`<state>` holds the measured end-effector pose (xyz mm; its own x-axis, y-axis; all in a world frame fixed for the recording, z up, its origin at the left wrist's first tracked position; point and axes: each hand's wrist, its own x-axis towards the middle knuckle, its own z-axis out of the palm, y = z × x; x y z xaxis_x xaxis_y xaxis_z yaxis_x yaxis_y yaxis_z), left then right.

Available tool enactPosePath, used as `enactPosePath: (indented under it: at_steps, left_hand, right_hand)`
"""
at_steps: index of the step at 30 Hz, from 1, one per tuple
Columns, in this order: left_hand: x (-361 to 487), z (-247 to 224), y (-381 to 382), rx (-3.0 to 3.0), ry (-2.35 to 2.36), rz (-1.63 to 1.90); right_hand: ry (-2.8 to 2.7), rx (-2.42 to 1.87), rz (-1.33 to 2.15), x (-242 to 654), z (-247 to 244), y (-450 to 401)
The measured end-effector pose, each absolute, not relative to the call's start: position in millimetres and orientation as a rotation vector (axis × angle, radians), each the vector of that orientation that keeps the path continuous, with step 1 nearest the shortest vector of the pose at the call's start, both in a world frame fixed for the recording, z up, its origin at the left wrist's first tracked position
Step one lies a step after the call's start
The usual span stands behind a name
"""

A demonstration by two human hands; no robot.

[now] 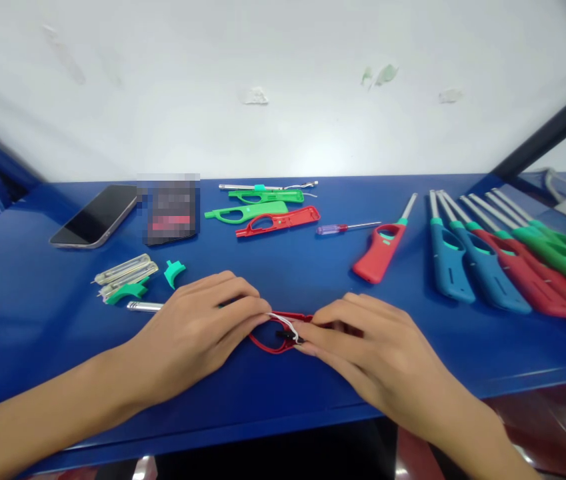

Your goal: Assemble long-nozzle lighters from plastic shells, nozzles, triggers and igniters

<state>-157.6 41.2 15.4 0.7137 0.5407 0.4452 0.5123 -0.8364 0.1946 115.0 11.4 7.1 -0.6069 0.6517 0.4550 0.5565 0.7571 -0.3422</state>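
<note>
In the head view, a red lighter shell half (267,344) lies near the table's front edge, with both hands on it. My left hand (203,327) is closed over its left end, and a silver metal tube (145,307) sticks out past this hand. White wires (285,323) run across the shell's loop to a small black part (285,335), likely an igniter. My right hand (373,340) pinches this black part at the shell's right end. Fingers hide much of the shell and most of the tube.
Clear plastic fuel tanks (125,270) and green triggers (174,272) lie left. Green shell halves (250,212), another red half (283,221) and a screwdriver (345,228) lie behind. A red lighter (380,253) and several others (493,270) are right. A phone (95,217) is back left.
</note>
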Motion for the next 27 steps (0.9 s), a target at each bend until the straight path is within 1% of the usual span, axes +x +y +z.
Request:
enactPosePath:
  at_steps: [17,27]
  left_hand:
    - [-159.1,18.4,41.3,2.819,0.867,0.826]
    - [-159.3,20.3,40.8,2.847,0.850,0.845]
  right_hand:
    - [-2.363,-0.932,0.268,116.1,5.9,10.6]
    - [-2.398,-0.939,0.172,117.2,6.7,10.6]
